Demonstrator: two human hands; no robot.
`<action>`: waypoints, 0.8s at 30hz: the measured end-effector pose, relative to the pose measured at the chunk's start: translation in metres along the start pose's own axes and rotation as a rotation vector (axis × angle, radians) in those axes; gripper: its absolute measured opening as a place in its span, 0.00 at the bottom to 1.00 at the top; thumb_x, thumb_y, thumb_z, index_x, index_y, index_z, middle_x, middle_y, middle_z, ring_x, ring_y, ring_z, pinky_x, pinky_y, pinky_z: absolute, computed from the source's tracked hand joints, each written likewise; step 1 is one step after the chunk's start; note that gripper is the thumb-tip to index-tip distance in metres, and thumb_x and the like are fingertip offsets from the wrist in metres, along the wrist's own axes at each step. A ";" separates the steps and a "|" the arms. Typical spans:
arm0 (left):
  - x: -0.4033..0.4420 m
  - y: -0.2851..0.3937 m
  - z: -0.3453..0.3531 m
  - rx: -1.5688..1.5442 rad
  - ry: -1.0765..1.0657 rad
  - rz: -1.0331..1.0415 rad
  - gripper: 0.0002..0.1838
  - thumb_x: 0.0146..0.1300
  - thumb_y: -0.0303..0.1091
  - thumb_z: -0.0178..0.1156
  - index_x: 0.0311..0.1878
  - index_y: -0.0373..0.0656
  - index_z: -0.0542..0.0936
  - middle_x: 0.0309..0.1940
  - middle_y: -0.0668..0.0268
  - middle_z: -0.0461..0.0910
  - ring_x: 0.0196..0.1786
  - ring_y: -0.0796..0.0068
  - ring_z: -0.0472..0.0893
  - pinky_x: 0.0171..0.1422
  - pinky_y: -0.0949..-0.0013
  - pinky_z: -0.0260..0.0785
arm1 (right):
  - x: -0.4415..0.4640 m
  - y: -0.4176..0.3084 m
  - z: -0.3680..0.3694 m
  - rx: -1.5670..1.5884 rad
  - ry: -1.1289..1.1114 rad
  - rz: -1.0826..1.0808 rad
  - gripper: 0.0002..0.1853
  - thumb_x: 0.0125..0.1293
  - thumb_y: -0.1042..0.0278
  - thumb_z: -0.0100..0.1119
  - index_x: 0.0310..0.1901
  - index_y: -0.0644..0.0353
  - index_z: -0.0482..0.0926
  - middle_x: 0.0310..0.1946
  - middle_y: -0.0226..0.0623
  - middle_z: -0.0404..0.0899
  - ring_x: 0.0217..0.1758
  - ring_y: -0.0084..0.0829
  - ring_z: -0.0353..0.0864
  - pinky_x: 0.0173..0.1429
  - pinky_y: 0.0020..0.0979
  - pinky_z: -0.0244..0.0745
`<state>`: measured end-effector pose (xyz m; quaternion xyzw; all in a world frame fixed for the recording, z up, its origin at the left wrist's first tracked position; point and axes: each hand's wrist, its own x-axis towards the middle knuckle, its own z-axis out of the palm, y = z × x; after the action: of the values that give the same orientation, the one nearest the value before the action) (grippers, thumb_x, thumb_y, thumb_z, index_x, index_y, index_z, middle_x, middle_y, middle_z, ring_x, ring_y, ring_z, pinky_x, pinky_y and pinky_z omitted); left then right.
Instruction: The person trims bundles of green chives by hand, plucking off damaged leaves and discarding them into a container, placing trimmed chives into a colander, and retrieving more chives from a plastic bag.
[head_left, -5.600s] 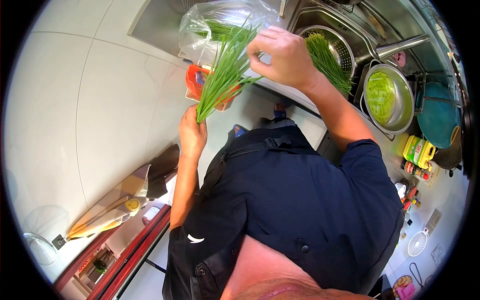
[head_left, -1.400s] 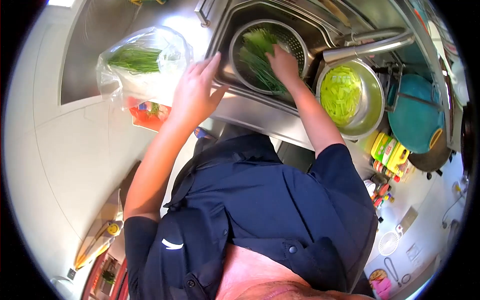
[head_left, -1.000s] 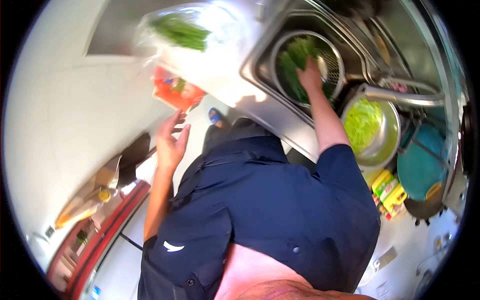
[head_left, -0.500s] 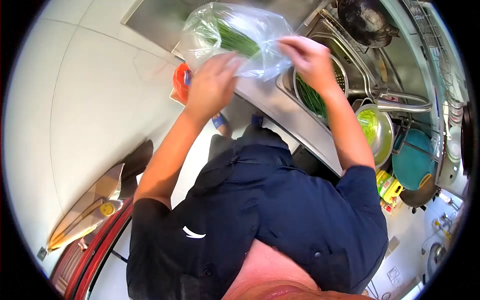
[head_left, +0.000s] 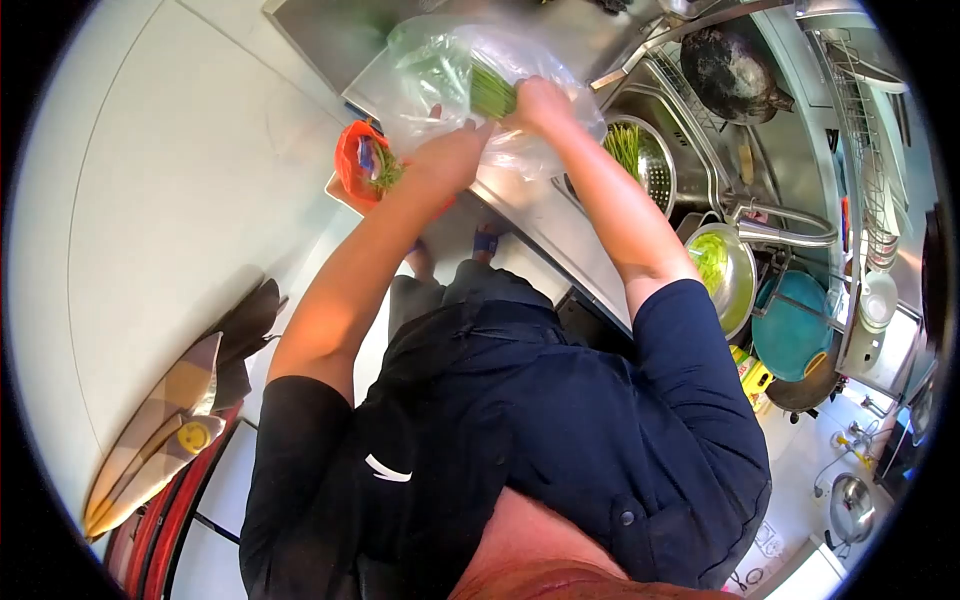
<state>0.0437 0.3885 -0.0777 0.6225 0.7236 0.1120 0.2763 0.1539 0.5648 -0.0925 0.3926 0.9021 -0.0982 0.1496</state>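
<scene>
Stalks (head_left: pixel 492 92) lay in the clear bag (head_left: pixel 430 70) — right hand (head_left: pixel 545 104) closed round them, left hand (head_left: pixel 450 160) touching plastic, grip hard to tell.

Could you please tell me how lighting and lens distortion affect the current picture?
Head view: the wide lens blackens the corners and bows a seam in the pale tiles; whitish glare streaks the clear plastic bag, veiling part of the green stalks; bright light strikes the right forearm, while the blue slipper below the counter sits in shade.
</scene>
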 end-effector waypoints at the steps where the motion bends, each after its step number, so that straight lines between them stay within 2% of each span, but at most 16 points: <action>1: 0.001 -0.003 0.002 0.002 -0.002 0.002 0.35 0.60 0.20 0.57 0.74 0.50 0.74 0.53 0.54 0.81 0.53 0.53 0.82 0.61 0.57 0.77 | -0.002 0.000 0.003 0.009 0.055 0.009 0.27 0.47 0.54 0.80 0.48 0.59 0.88 0.48 0.49 0.88 0.53 0.48 0.87 0.58 0.43 0.83; 3: 0.005 -0.011 0.008 0.131 0.081 0.108 0.31 0.61 0.21 0.56 0.70 0.49 0.78 0.52 0.55 0.80 0.54 0.53 0.81 0.63 0.56 0.77 | -0.005 -0.002 0.006 0.025 0.112 0.021 0.28 0.47 0.51 0.79 0.50 0.56 0.88 0.49 0.47 0.87 0.55 0.46 0.87 0.58 0.42 0.83; 6: 0.010 -0.014 0.014 0.221 0.038 0.135 0.27 0.63 0.22 0.56 0.67 0.47 0.80 0.53 0.55 0.78 0.57 0.51 0.80 0.66 0.54 0.74 | -0.007 -0.005 0.007 0.084 0.158 0.013 0.27 0.46 0.54 0.79 0.49 0.55 0.87 0.46 0.47 0.87 0.53 0.46 0.87 0.57 0.43 0.83; 9: 0.015 -0.022 0.032 0.111 0.088 0.146 0.27 0.63 0.22 0.55 0.66 0.48 0.81 0.49 0.55 0.79 0.57 0.50 0.79 0.68 0.52 0.71 | -0.003 -0.002 0.011 0.123 0.088 0.048 0.27 0.45 0.55 0.79 0.49 0.54 0.86 0.45 0.47 0.87 0.52 0.47 0.88 0.56 0.43 0.83; 12: 0.014 -0.028 0.043 0.202 0.140 0.159 0.27 0.62 0.21 0.55 0.65 0.48 0.82 0.48 0.55 0.79 0.56 0.49 0.78 0.69 0.53 0.70 | 0.000 0.001 0.015 0.101 0.071 0.048 0.29 0.44 0.54 0.79 0.49 0.54 0.86 0.46 0.47 0.88 0.51 0.47 0.88 0.55 0.42 0.84; 15: 0.022 -0.037 0.050 0.121 0.123 0.176 0.26 0.61 0.21 0.55 0.62 0.48 0.84 0.49 0.55 0.78 0.58 0.49 0.77 0.68 0.55 0.70 | 0.008 0.004 0.003 0.163 -0.008 0.098 0.31 0.43 0.52 0.80 0.51 0.54 0.87 0.48 0.46 0.88 0.53 0.47 0.88 0.56 0.42 0.83; 17: 0.022 -0.039 0.055 0.103 0.132 0.164 0.25 0.61 0.20 0.55 0.61 0.48 0.84 0.50 0.55 0.78 0.59 0.49 0.76 0.69 0.55 0.70 | 0.010 0.006 -0.002 0.314 -0.037 0.169 0.32 0.44 0.50 0.79 0.53 0.54 0.88 0.50 0.44 0.89 0.53 0.45 0.88 0.57 0.42 0.83; 18: 0.022 -0.039 0.055 0.089 0.151 0.154 0.25 0.60 0.20 0.56 0.60 0.48 0.85 0.50 0.55 0.78 0.60 0.50 0.76 0.69 0.56 0.69 | 0.010 0.008 -0.004 0.315 -0.039 0.168 0.32 0.44 0.50 0.79 0.53 0.54 0.88 0.50 0.44 0.89 0.53 0.45 0.88 0.57 0.42 0.83; 20: 0.019 -0.036 0.054 0.111 0.174 0.158 0.24 0.60 0.20 0.56 0.59 0.47 0.85 0.49 0.55 0.78 0.60 0.49 0.76 0.69 0.56 0.70 | 0.010 0.007 -0.012 0.331 -0.123 0.108 0.27 0.52 0.50 0.74 0.54 0.53 0.87 0.51 0.42 0.88 0.55 0.43 0.88 0.59 0.43 0.83; 24: 0.020 -0.037 0.057 0.109 0.177 0.177 0.23 0.61 0.20 0.55 0.58 0.45 0.86 0.48 0.54 0.79 0.60 0.48 0.75 0.68 0.57 0.71 | 0.000 -0.005 -0.014 0.174 -0.119 0.014 0.28 0.49 0.50 0.76 0.51 0.54 0.88 0.48 0.43 0.89 0.53 0.43 0.89 0.56 0.42 0.84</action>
<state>0.0423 0.3905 -0.1486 0.6856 0.6925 0.1509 0.1661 0.1473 0.5655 -0.0787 0.4038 0.8769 -0.1984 0.1690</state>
